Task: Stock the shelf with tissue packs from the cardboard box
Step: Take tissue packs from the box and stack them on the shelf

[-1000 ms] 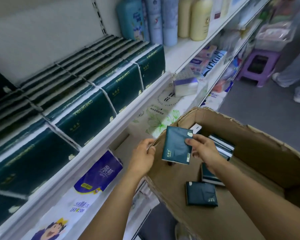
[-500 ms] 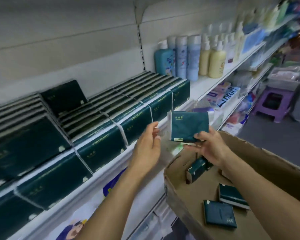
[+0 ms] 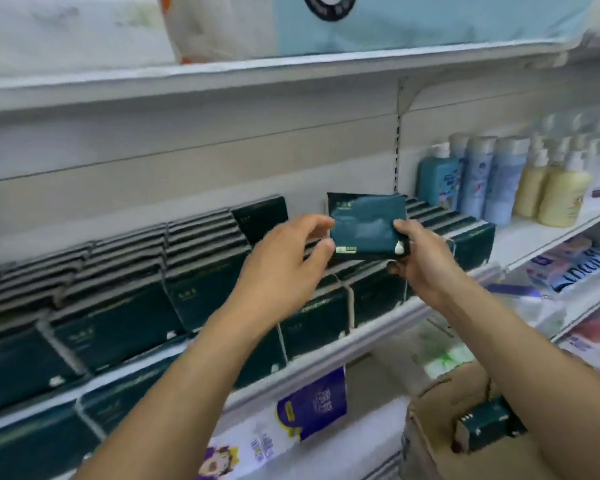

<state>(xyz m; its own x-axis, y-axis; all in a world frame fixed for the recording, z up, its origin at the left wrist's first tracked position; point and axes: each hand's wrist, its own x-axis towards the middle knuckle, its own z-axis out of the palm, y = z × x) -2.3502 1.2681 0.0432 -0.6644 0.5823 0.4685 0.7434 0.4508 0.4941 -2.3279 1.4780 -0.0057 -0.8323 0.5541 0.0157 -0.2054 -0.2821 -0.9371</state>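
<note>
Now we grip the right end of a flat, glossy teal tissue pack (image 3: 364, 230) with our right hand (image 3: 420, 261), holding it level above the shelf (image 3: 388, 322), between the front edge and the back panel. Our left hand (image 3: 281, 268) curves toward the pack's left end; blur hides whether its fingertips touch. Beneath, soft rectangular stocked packs (image 3: 201, 258) in the same dark wrap stand in tight rows. Smooth plastic bottles (image 3: 499, 181) occupy the shelf's right end. At lower right, the creased cardboard box (image 3: 430, 427) holds a spare pack (image 3: 482, 427).

The white shelf (image 3: 388, 318) holds rows of dark green tissue packs (image 3: 201, 271), with bottles (image 3: 499, 181) standing beside them.
</note>
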